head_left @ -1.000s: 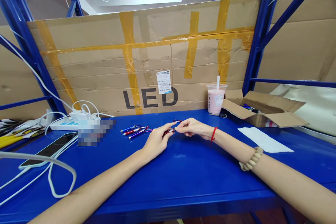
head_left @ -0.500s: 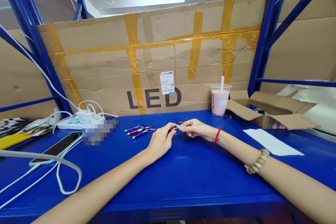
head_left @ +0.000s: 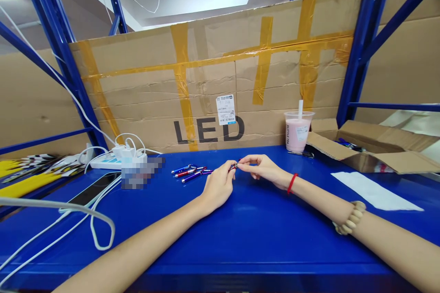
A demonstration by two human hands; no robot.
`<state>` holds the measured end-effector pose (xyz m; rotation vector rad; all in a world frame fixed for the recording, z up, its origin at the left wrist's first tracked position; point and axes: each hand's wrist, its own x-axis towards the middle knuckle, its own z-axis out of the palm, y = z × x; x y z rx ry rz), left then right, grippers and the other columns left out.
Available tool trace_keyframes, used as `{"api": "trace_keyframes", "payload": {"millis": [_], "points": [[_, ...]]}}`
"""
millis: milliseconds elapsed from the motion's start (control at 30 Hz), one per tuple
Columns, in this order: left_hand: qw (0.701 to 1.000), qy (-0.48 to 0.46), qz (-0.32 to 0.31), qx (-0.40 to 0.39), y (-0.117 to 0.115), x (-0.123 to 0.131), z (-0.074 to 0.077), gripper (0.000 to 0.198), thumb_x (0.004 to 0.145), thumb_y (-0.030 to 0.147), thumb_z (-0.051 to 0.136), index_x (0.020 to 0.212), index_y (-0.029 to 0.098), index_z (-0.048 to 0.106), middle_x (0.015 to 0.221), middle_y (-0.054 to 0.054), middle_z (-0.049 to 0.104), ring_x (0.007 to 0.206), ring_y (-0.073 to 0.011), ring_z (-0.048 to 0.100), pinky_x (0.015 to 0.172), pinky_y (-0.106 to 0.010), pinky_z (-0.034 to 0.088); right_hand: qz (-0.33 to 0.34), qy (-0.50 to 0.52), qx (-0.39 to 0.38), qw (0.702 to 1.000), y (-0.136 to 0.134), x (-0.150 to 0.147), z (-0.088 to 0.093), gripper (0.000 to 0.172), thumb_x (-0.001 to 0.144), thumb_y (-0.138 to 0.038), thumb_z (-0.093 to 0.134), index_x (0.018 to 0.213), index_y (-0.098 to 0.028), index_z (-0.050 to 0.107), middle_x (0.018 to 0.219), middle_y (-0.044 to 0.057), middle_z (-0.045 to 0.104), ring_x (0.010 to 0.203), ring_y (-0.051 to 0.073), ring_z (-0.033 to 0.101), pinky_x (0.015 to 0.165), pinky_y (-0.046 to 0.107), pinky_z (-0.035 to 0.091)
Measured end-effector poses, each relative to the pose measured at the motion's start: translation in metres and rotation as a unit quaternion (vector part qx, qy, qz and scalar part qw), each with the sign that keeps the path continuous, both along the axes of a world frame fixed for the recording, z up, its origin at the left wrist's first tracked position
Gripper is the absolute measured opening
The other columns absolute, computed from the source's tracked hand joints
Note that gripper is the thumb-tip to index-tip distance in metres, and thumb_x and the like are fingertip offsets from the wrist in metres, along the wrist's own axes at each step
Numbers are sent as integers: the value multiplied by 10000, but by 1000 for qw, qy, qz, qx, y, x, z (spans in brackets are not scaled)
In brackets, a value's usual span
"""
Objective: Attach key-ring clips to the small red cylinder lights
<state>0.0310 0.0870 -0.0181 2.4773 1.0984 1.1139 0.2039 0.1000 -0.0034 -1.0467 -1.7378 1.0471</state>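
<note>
My left hand [head_left: 220,186] rests on the blue shelf top [head_left: 240,238] with its fingers closed round a small red pen-shaped light [head_left: 233,166]. My right hand [head_left: 261,169] meets it from the right and pinches the light's tip between thumb and forefinger. A red string is tied round my right wrist and a bead bracelet sits further up that forearm. Just left of my hands lie three more small lights [head_left: 190,172], blue, red and purple, side by side.
A taped cardboard sheet marked LED [head_left: 209,82] stands along the back. A pink drink cup with a straw [head_left: 297,130] and an open carton [head_left: 371,146] are at the right, with a white paper [head_left: 374,191]. A power strip, white cables [head_left: 103,229] and a phone [head_left: 91,189] lie at the left.
Both hands stay joined on the red light. The camera has tilted and shifted, so the hands and table items sit slightly further right and lower in view.
</note>
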Motion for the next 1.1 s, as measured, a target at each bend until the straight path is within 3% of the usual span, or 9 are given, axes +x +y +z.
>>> {"api": "trace_keyframes", "payload": {"millis": [167,367,500,733,1100], "points": [[1000,7,5,-10,0,0,0,159,901,110,340,970,167,472,725,41,495,681,-64,464,589,-151,289,10,-33,94,995,4,1,-2,373,636,-441,626,810,-112,597,694,28,556,400,32,420,377,175,313],[1000,19,6,-18,0,-1,1,139,914,128,324,898,150,461,696,56,486,625,-52,440,555,-158,262,-1,-42,136,990,3,2,0,367,643,-414,631,855,-115,616,710,30,557,401,26,424,372,160,319],[998,15,-32,-43,3,-2,-1,143,914,124,317,919,153,457,689,58,484,623,-50,440,571,-147,279,11,-50,179,982,2,3,3,314,649,-398,628,795,-121,645,808,52,558,418,29,441,376,169,361],[994,23,-84,-68,6,-2,-4,153,910,117,301,967,146,440,680,49,482,615,-54,439,599,-144,307,5,-111,250,962,4,10,5,267,644,-399,638,730,-147,665,754,32,545,405,25,437,382,174,355],[990,36,-126,-49,5,-4,-6,109,917,142,296,961,147,396,726,34,483,639,-64,439,606,-146,308,17,-155,261,953,4,15,8,273,634,-412,645,677,-142,651,714,21,554,417,37,464,397,176,350]]}}
